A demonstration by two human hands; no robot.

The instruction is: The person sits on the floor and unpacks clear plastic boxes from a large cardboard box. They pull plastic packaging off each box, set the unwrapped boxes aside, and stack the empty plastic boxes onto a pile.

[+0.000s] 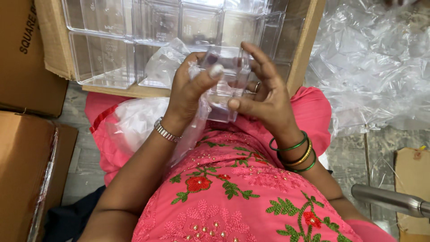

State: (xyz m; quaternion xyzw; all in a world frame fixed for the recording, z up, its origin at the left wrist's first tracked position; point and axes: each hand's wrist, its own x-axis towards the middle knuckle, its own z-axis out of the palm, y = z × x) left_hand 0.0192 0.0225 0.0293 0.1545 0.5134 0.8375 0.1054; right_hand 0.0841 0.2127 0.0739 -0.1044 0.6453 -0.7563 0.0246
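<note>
Fingers (215, 71) of both hands gripping clear plastic box (226, 85), cardboard carton (304, 40) beyond, grey floor (80, 157)

Top edge cuts the carton (309, 40) and its back row of clear boxes (103, 45). The left hand (190, 87) covers one side of the clear box (226, 85), and the film (192, 130) blurs its lower corner. Left-side cartons (22, 179) run off frame. The metal tube (389, 200) exits right, its end unseen. The plastic heap (376, 67) overruns the top and right edges.
</note>
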